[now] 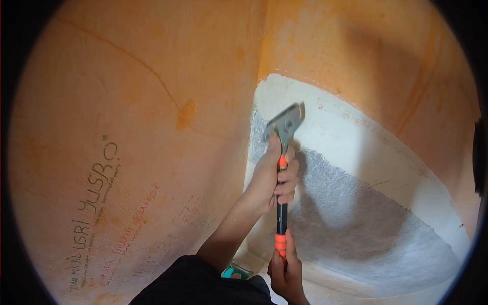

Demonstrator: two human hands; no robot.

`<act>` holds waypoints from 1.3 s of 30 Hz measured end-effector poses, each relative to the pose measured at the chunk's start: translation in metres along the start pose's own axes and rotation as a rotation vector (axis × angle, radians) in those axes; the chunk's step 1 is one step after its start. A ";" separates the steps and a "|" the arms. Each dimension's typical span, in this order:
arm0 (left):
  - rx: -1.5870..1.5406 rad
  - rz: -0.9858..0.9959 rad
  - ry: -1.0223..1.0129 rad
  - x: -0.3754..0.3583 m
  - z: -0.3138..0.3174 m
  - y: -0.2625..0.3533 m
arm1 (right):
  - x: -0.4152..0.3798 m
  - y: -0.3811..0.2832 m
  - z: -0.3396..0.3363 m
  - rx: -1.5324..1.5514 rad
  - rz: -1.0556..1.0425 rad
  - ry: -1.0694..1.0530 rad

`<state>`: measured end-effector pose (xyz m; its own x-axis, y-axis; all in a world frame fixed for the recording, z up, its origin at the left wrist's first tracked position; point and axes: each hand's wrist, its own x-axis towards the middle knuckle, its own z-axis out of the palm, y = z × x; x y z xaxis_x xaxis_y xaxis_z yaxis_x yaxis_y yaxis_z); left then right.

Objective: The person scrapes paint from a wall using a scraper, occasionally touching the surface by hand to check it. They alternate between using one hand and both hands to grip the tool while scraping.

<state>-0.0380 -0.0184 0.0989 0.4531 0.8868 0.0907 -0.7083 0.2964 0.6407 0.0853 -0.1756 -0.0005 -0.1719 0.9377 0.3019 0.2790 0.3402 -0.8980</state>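
Note:
A long-handled scraper (pixel 281 218) stands nearly upright in front of me, its metal head (pixel 288 124) tilted up to the right. My left hand (pixel 274 178) is wrapped round the upper handle just below the head, thumb lying along it. Lower down, my right hand (pixel 286 269) grips the orange end of the black handle. Behind the head is a wall (pixel 325 112) with a white band. Below that band lies a rough grey patch (pixel 335 193), which the scraper's head overlaps at its upper left.
An orange-painted wall (pixel 152 101) on the left meets the worked wall at a corner. Handwriting (pixel 96 203) covers its lower part, and a crack runs down to a bright orange spot (pixel 186 114). A green object (pixel 237 271) shows low down, beside my dark sleeve (pixel 203 284).

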 end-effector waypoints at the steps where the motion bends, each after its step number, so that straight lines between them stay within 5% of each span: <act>1: 0.001 -0.043 0.022 0.000 0.000 0.000 | -0.008 0.002 0.004 0.050 0.021 0.022; 5: 0.041 0.002 -0.011 0.002 -0.002 0.003 | 0.005 -0.011 0.012 -0.068 -0.107 0.145; 8: 0.037 0.017 -0.012 0.001 -0.004 0.000 | 0.002 0.001 0.008 0.119 0.037 0.022; 39: 0.104 0.058 0.021 0.000 -0.007 0.022 | 0.020 0.005 0.028 0.129 0.047 0.024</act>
<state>-0.0569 -0.0095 0.1075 0.4009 0.9090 0.1140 -0.6724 0.2075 0.7105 0.0568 -0.1569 -0.0079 -0.1383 0.9544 0.2644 0.1620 0.2852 -0.9447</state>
